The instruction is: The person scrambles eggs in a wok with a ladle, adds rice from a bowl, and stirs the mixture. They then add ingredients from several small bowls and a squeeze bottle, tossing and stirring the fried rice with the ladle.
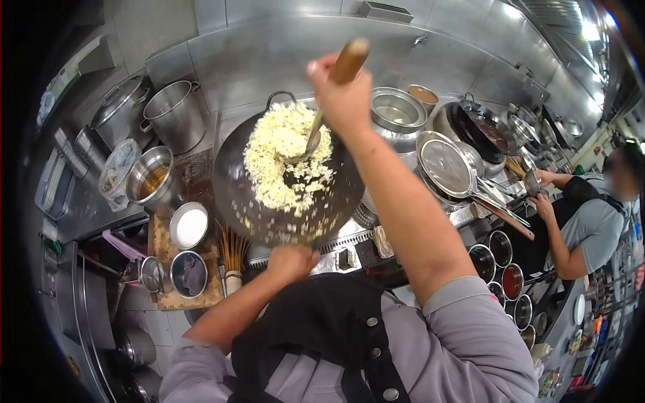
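Observation:
A big dark wok [233, 176] sits on the range and holds fried rice [274, 138], pale yellow and white grains heaped toward its far side. Above it, my right hand [344, 94] is closed around the wooden handle of a ladle [352, 59]. The ladle's metal end dips into the rice. Some grains near the wok's front look blurred. At the near rim, my left hand [291, 260] is closed on the wok; the part inside its fingers is hidden. An ear handle [281, 95] stands up at the far rim.
On the left are steel pots [176, 121], a bowl of white powder or grains [189, 225] and a bamboo brush [233, 252]. To the right stand a water-filled pot [398, 109] and mesh strainers [446, 168]. Farther right, a co-worker [591, 208] holds a ladle.

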`<state>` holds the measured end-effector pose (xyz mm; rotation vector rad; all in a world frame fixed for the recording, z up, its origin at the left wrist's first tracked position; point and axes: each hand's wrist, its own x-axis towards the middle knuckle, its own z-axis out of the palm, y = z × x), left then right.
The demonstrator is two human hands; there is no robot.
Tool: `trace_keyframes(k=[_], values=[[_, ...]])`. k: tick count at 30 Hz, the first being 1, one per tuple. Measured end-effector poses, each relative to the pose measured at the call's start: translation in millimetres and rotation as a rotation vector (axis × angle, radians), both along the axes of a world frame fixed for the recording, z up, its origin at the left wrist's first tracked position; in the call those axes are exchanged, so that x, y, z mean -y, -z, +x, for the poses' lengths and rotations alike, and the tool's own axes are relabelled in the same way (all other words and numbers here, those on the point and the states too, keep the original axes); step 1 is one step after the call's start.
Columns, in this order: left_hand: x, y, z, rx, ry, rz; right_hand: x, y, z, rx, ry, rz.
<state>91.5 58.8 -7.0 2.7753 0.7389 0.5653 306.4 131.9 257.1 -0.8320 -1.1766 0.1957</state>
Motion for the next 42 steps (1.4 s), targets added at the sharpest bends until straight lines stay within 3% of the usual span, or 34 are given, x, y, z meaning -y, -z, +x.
trace_keyframes(k=[1, 4, 7, 8, 11, 12, 14, 17, 19, 21, 23, 24, 27, 29, 31, 33, 36, 39, 40, 41, 42], values=[[10.0, -9.2, -13.7, -0.065, 0.052, -0.112, 8.9, -24.9, 4.4, -0.083, -0.098, -0.065], [-14.2, -40.8, -0.3, 0.034, 0.022, 0.042, 47.3, -65.5, -8.3, -0.156, -0.125, -0.026], [-59.3, -40.7, 33.7, 0.160, -0.041, 0.103, 32.1, -15.9, -32.0, -0.066, 0.010, -0.097], [-67.5, -31.9, 42.0, 0.249, -0.075, 0.164, 9.2, 16.9, -34.2, -0.058, 0.002, 0.007], [-33.7, 4.2, 28.5, 0.082, -0.106, 0.142, -23.6, 38.9, -13.4, 0.004, 0.121, 0.105], [-15.1, 7.1, 15.8, 0.055, -0.053, 0.082, -13.2, 14.8, -6.7, -0.070, 0.074, -0.017], [8.2, -5.7, -13.9, 0.000, 0.085, -0.036, 0.4, -27.9, 4.7, -0.107, -0.010, 0.001], [-19.6, -52.6, 1.9, 0.018, -0.043, 0.089, 35.1, -58.7, -17.5, -0.146, -0.072, -0.025], [-54.1, -69.1, 25.5, 0.141, -0.071, 0.091, 34.0, -37.5, -30.8, -0.124, -0.070, -0.032], [-66.6, -27.6, 40.0, 0.242, -0.079, 0.142, 3.2, 20.1, -37.3, -0.043, 0.001, -0.049], [-37.4, -14.0, 27.5, 0.096, -0.080, 0.104, -17.8, 28.0, -20.5, -0.030, 0.050, -0.032], [-21.5, -7.3, 20.5, -0.057, -0.079, 0.061, -25.5, 25.3, -10.3, -0.023, 0.102, -0.022], [10.6, -22.3, -15.2, 0.013, 0.102, -0.073, 9.3, -48.2, -4.4, -0.174, -0.041, -0.025], [-12.0, -53.2, -0.9, 0.028, -0.038, 0.069, 29.8, -66.8, -9.4, -0.156, -0.056, -0.042], [-51.3, -64.7, 16.9, 0.182, 0.020, 0.125, 32.9, -47.6, -19.8, -0.137, -0.068, -0.056], [-68.1, -40.4, 34.7, 0.318, -0.004, 0.192, 7.6, 6.7, -28.7, -0.092, 0.049, -0.078], [-39.7, -5.0, 24.3, 0.213, -0.048, 0.244, -25.5, 27.0, -2.2, -0.156, 0.033, -0.043], [-3.7, -18.1, -9.6, 0.136, 0.089, 0.058, 17.5, -48.4, 4.3, -0.068, 0.048, 0.249], [-12.6, -23.9, -6.2, 0.081, 0.039, 0.220, 47.1, -78.5, -2.5, -0.035, 0.038, 0.281], [-25.6, -40.2, 3.2, -0.079, -0.107, 0.150, 62.0, -99.0, -0.6, -0.024, -0.050, 0.354], [-45.4, -42.1, 13.2, -0.033, -0.141, 0.114, 70.2, -108.8, 2.0, -0.015, -0.139, 0.431]])
